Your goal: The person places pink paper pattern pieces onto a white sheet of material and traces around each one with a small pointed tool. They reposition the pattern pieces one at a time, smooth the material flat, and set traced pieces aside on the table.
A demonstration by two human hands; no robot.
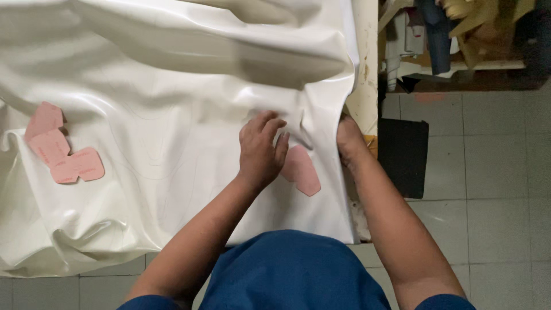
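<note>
Here, nearest the camera: blue shirt front, both forearms reaching forward over the counter, whose edge shows as a worn cream strip.

Left hand: palm down on the white sheet, fingers spread a little and bent, pressing flat; it clamps nothing. Its fingertips touch the upper edge of a pink template, which lies on the sheet just right of that hand.

Right hand: at the right edge of the sheet, mostly hidden behind a raised fold. Appears to pinch or hold that edge, but whether the fingers are closed cannot be told.

Step in hand, as judged: smoothing and tensioning the sheet around the template. The next move would call for a flat, wrinkle-free patch under the pink piece and steady pressure so it does not slide.

Sheet appearance: glossy, leather-like, off-white, draped over most of the counter, heavy soft folds at the far side and left corner; faint traced outlines left of the left hand.

Farther left of the sheet's middle: three more pink templates, overlapping, lying on the sheet.

Far right beyond the counter: grey tiled floor, a dark flat panel, a cluttered shelf.
</note>
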